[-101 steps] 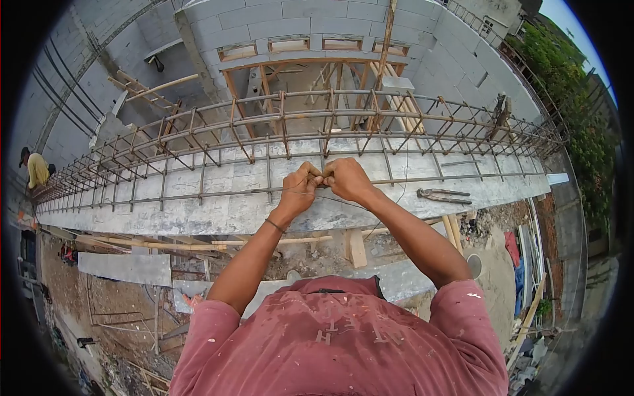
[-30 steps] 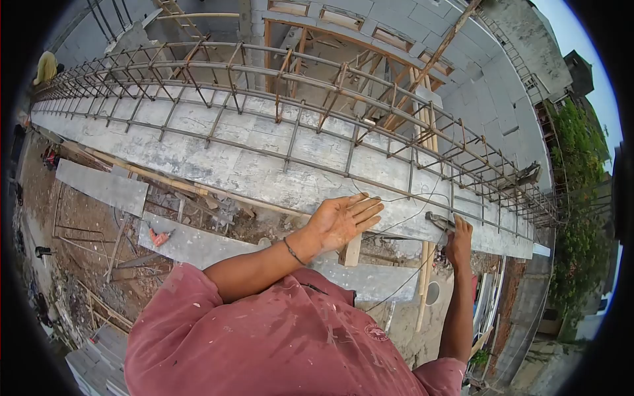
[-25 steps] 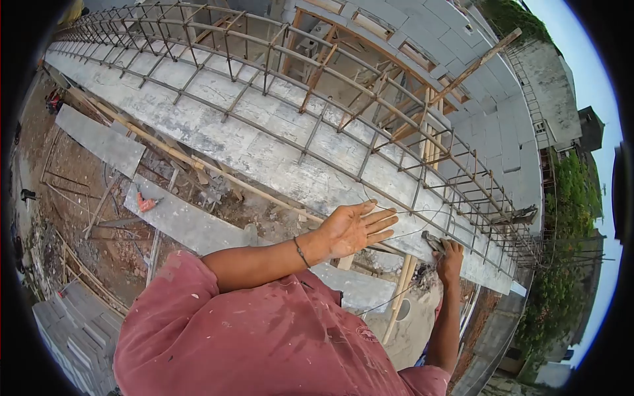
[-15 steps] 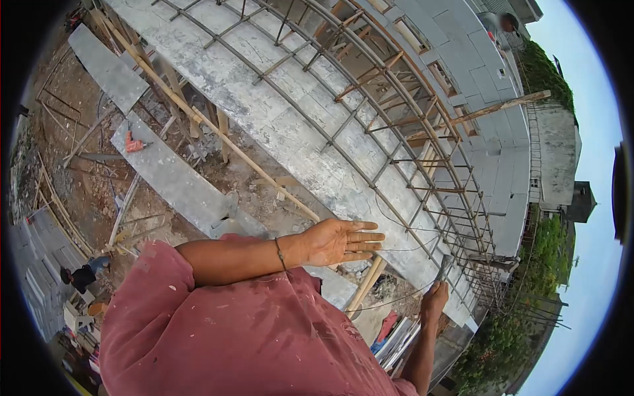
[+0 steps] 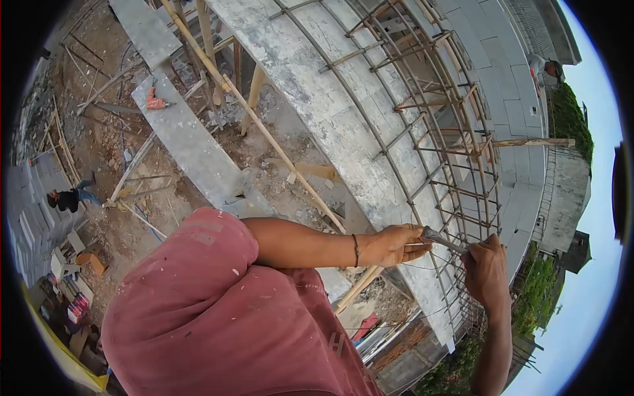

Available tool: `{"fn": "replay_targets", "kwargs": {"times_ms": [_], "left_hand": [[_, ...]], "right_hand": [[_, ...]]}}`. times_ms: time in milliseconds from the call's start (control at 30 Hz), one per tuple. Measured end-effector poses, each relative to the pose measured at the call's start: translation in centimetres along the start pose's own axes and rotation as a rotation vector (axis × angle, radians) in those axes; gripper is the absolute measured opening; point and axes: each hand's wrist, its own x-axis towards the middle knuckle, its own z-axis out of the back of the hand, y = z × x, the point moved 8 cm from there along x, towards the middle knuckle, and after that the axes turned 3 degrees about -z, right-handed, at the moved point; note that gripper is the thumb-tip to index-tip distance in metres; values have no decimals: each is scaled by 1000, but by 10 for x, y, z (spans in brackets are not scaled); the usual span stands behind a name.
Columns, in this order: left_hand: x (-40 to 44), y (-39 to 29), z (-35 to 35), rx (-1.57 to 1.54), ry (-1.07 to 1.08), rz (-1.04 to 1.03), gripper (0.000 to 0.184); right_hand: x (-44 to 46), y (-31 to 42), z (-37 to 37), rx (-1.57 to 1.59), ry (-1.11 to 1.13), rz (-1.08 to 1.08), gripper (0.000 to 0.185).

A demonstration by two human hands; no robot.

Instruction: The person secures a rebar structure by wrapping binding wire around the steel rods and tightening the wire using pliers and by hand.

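Observation:
My right hand (image 5: 487,270) is closed round the handle end of a grey metal hand tool that looks like pincers (image 5: 444,240). Its other end points left, to the fingers of my left hand (image 5: 396,245). These fingers are bent and closed at that end of the tool, palm partly turned up. Whether a wire is also between them cannot be made out. Just beyond both hands stands a cage of tied steel bars (image 5: 432,178), over a pale, stained formwork panel (image 5: 317,99). Thin dark wire (image 5: 436,267) curves beneath the hands.
A bamboo pole (image 5: 274,148) runs along the panel's near edge, above rubble-strewn ground. Lower down, an orange drill (image 5: 156,100) lies on a grey plank (image 5: 188,142). A person (image 5: 69,197) is far below left; another person (image 5: 547,69) is beyond the block wall (image 5: 515,86).
My left hand has gone from open and palm-up to closed fingers at the tool's end. My right hand has raised the tool to meet it. The view has turned and shifted.

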Motion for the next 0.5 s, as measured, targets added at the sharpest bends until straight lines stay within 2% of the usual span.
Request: {"fn": "replay_targets", "kwargs": {"times_ms": [33,167,233,367,433,500], "left_hand": [[3,2,-1,-6,-12,-6,12],[16,13,-8,-89,-35,35,10],[29,15,-7,-9,30,33,12],[41,20,-8,55,-16,-14,14],[39,18,-7,212,-84,-39,17],[41,17,-4,247,-114,-71,20]], "right_hand": [[19,7,-14,-150,45,38,17],[33,-25,-45,-312,-152,120,6],[43,-58,-67,-467,125,91,24],[30,-61,-64,-528,105,112,27],[29,-73,-73,-565,117,198,26],[31,-71,-71,-587,106,176,23]]}}
